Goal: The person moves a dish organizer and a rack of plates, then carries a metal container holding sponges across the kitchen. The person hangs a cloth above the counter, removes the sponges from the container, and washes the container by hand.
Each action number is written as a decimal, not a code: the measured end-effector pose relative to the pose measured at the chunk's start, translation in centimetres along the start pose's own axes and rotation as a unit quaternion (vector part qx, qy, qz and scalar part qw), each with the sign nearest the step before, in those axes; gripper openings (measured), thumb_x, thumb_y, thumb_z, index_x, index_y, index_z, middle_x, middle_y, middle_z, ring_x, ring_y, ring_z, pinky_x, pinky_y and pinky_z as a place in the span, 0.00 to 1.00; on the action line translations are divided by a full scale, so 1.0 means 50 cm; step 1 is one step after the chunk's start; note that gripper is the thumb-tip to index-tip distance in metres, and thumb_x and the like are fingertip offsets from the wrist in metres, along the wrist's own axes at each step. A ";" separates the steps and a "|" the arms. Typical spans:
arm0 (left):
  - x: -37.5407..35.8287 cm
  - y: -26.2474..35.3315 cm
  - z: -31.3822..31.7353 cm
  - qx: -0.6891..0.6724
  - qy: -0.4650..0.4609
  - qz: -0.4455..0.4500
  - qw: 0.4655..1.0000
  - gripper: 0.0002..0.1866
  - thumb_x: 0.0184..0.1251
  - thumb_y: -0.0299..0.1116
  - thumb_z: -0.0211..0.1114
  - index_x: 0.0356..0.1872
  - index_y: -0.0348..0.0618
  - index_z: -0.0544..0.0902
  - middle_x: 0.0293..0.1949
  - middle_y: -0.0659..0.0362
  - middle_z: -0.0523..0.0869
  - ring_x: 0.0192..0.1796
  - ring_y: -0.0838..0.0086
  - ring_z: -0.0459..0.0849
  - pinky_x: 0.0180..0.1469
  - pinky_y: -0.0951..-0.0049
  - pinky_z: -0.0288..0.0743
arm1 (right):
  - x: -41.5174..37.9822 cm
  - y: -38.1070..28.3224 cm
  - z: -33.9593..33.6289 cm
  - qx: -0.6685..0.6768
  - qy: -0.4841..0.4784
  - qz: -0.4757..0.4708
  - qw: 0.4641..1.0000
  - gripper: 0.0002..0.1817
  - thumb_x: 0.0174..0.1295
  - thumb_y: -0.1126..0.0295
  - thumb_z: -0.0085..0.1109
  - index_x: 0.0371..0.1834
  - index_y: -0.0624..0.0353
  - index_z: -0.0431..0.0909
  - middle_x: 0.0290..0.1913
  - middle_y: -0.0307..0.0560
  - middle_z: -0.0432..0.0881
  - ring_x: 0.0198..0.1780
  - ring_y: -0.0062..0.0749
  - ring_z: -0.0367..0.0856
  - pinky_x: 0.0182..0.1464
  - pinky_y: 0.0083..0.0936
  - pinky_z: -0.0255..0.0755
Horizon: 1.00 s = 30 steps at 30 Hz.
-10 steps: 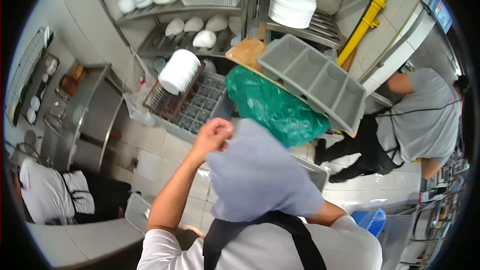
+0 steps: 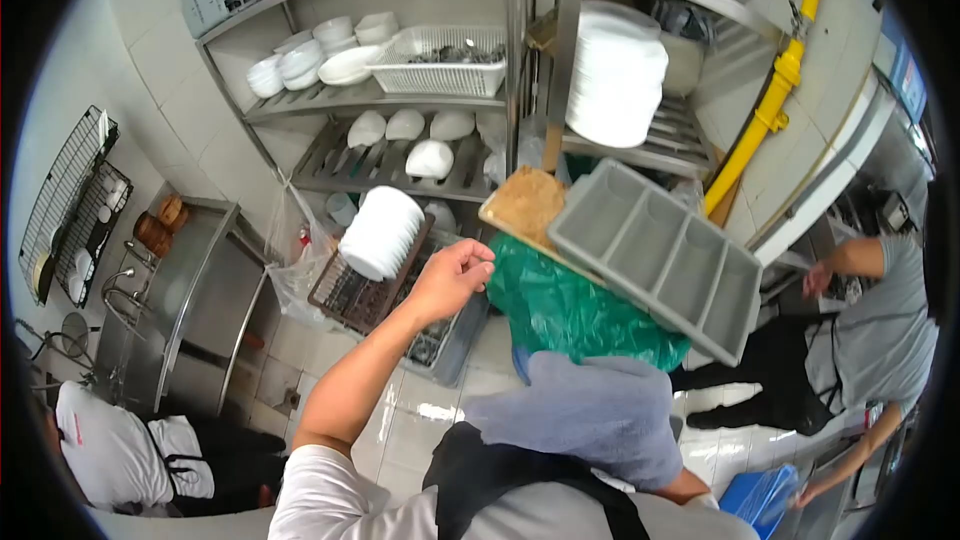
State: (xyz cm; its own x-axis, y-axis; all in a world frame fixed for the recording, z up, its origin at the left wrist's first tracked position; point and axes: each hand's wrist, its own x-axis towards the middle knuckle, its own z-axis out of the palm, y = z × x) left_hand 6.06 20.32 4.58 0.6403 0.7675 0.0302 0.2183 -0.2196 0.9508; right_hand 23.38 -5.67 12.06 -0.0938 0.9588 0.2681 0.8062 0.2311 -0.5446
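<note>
My left hand (image 2: 455, 278) is raised in front of me, its fingers curled towards the thumb, and I see nothing in it. It is apart from the grey-blue cloth (image 2: 590, 415), which drapes over my right forearm (image 2: 685, 487). The cloth hides my right hand, so its fingers do not show. Beyond my left hand, a stack of white bowls (image 2: 382, 232) lies tilted on a brown rack (image 2: 345, 302). Near my fingers is a green plastic bag (image 2: 575, 305), under a grey divided tray (image 2: 660, 255).
Metal shelves (image 2: 370, 105) hold white bowls and a white basket (image 2: 440, 65). A tall stack of white plates (image 2: 617, 75) stands on the right rack. A yellow pipe (image 2: 770, 100) runs up the wall. Co-workers stand at left (image 2: 130, 445) and right (image 2: 870, 325). A sink (image 2: 190, 290) is at left.
The cloth has moved away from my left hand, down and to the right, and looks more bunched. My view has tilted up. The right co-worker's arms have shifted.
</note>
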 end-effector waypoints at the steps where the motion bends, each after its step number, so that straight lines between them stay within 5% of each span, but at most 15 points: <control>1: 0.040 -0.009 -0.024 0.022 0.014 0.017 1.000 0.08 0.69 0.31 0.63 0.42 0.38 0.80 0.28 0.64 0.82 0.29 0.83 0.79 0.34 0.80 0.74 | 0.014 0.000 0.006 0.010 0.031 -0.007 0.999 0.23 0.47 0.59 0.71 0.46 0.53 0.78 0.42 0.38 0.81 0.43 0.32 0.79 0.48 0.29 0.72; 5: 0.212 -0.004 -0.119 0.135 0.088 0.081 0.984 0.11 0.69 0.37 0.63 0.36 0.38 0.84 0.25 0.60 0.83 0.26 0.78 0.79 0.31 0.73 0.72 | 0.104 0.014 0.025 0.004 0.026 0.003 1.000 0.20 0.46 0.63 0.71 0.42 0.55 0.78 0.39 0.39 0.82 0.40 0.30 0.79 0.45 0.28 0.72; 7: 0.332 -0.019 -0.190 0.293 0.133 0.125 0.939 0.14 0.68 0.41 0.64 0.37 0.39 0.85 0.28 0.53 0.85 0.30 0.64 0.82 0.35 0.65 0.74 | 0.147 0.022 0.024 0.002 0.035 0.032 0.999 0.18 0.46 0.65 0.71 0.40 0.56 0.78 0.37 0.39 0.82 0.38 0.29 0.79 0.43 0.27 0.72; 9: 0.465 -0.041 -0.264 0.340 0.211 0.265 0.878 0.16 0.67 0.43 0.63 0.40 0.39 0.84 0.33 0.48 0.86 0.38 0.53 0.83 0.42 0.58 0.75 | 0.183 0.028 0.009 0.008 0.081 0.083 0.993 0.16 0.45 0.67 0.71 0.37 0.58 0.78 0.35 0.39 0.82 0.37 0.28 0.79 0.42 0.26 0.72; 11: 0.622 -0.012 -0.350 0.379 0.271 0.288 0.837 0.17 0.67 0.44 0.62 0.43 0.38 0.84 0.40 0.47 0.86 0.46 0.52 0.83 0.49 0.56 0.75 | 0.235 0.040 -0.004 0.020 0.160 0.165 0.973 0.15 0.45 0.69 0.70 0.35 0.59 0.79 0.33 0.40 0.82 0.35 0.27 0.78 0.40 0.26 0.72; 16: 0.848 0.021 -0.441 0.287 0.134 0.168 0.933 0.23 0.67 0.50 0.61 0.45 0.37 0.83 0.43 0.42 0.85 0.48 0.48 0.82 0.52 0.54 0.74 | 0.339 0.055 0.002 0.064 0.351 0.357 0.863 0.11 0.44 0.73 0.70 0.30 0.61 0.79 0.29 0.41 0.82 0.31 0.25 0.78 0.37 0.24 0.72; 19: 0.919 -0.001 -0.421 0.353 -0.011 0.163 0.921 0.25 0.67 0.54 0.59 0.48 0.41 0.83 0.46 0.45 0.86 0.50 0.50 0.83 0.54 0.55 0.74 | 0.399 0.065 0.026 0.060 0.383 0.416 0.823 0.08 0.43 0.76 0.70 0.26 0.63 0.79 0.26 0.41 0.82 0.29 0.23 0.78 0.34 0.23 0.72; 20: 0.921 -0.024 -0.398 0.468 0.039 0.213 0.857 0.29 0.65 0.59 0.58 0.45 0.39 0.84 0.41 0.44 0.86 0.47 0.49 0.83 0.52 0.53 0.74 | 0.419 0.071 0.033 0.055 0.383 0.424 0.819 0.08 0.43 0.77 0.70 0.25 0.64 0.79 0.25 0.42 0.82 0.28 0.23 0.78 0.34 0.23 0.72; 24: 0.922 -0.044 -0.411 0.451 0.067 0.283 0.844 0.31 0.64 0.65 0.56 0.30 0.42 0.85 0.30 0.47 0.86 0.40 0.50 0.85 0.46 0.53 0.76 | 0.464 0.092 0.067 0.003 0.366 0.414 0.833 0.08 0.48 0.79 0.68 0.32 0.68 0.82 0.29 0.44 0.85 0.32 0.25 0.81 0.37 0.21 0.74; 30: 0.921 -0.099 -0.508 0.387 0.111 0.354 0.844 0.29 0.64 0.59 0.58 0.18 0.42 0.82 0.23 0.49 0.83 0.32 0.50 0.83 0.38 0.55 0.75 | 0.500 0.120 0.080 -0.034 0.337 0.441 0.831 0.06 0.51 0.78 0.67 0.31 0.68 0.82 0.30 0.44 0.86 0.33 0.27 0.83 0.38 0.22 0.75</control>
State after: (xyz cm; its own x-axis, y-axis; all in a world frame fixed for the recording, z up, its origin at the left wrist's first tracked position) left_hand 15.77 72.02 9.11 0.6775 0.3546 0.6444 0.3101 -0.9322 0.1869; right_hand 23.55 20.35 12.29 0.8812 0.4350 0.1851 0.4210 -0.5437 -0.7261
